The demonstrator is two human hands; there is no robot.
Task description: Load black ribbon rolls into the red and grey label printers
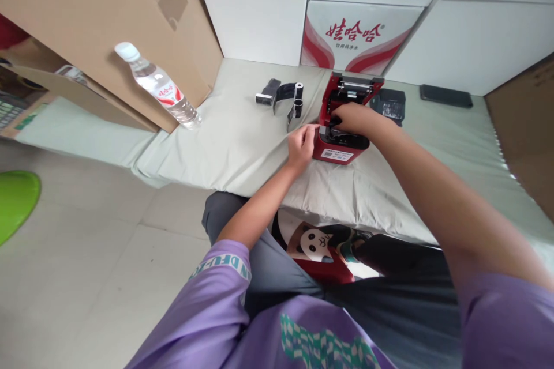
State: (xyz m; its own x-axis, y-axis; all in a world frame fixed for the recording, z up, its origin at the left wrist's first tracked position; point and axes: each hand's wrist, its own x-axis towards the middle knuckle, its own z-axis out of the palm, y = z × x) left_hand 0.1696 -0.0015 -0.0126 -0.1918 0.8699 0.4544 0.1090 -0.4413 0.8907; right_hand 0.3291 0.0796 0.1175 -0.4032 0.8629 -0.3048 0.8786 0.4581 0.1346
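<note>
While your left hand (pixel 302 145) steadies the small red plastic printer (pixel 344 127) near the cloth-covered counter's (pixel 234 144) front edge, right hand (pixel 352 118) fingers curl inside its open bay; rigid, light, probably slippery—grip the sides.

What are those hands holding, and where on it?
The left hand steadies the red printer at its left side; the right hand reaches into its open top. Nothing is lifted.
</note>
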